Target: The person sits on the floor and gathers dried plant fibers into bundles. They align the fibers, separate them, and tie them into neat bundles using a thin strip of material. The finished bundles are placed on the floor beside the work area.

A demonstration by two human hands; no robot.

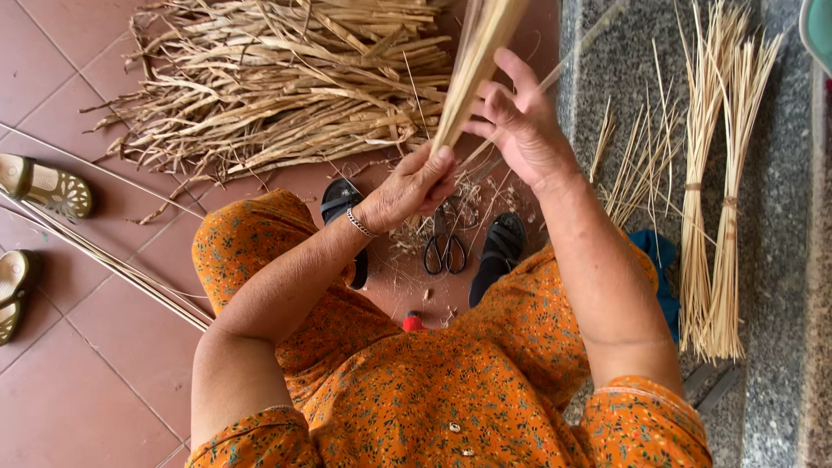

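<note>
Head view, looking straight down: the left hand (416, 186) is pinching the lower end of a dry palm leaf strip bundle (472, 65), fingers closed around it, while the right hand (520, 121) is steadying the same bundle higher up, its fingers partly curled and touching the strips. The bundle is rising toward the camera and is being cut off by the top edge, so its full length is hard to judge.

Beneath the hands, a pair of black-handled scissors (445, 247) is lying on the red tiled floor (78, 364) among pale shavings, between two black sandals (342, 204) that the person is wearing. A big heap of dried leaves (277, 87) is spreading across the floor just beyond the left hand. On the right, two tied bunches of thin sticks (715, 217) are lying on a grey stone step (780, 260), with loose sticks (637, 156) beside them. A small red object (413, 323) is peeking out above the orange flowered dress (433, 390); what it is I cannot tell. Tan sandals (48, 186) are sitting at the far left, one partly cut off. A blue cloth (663, 260) is mostly hidden behind the right forearm.
</note>
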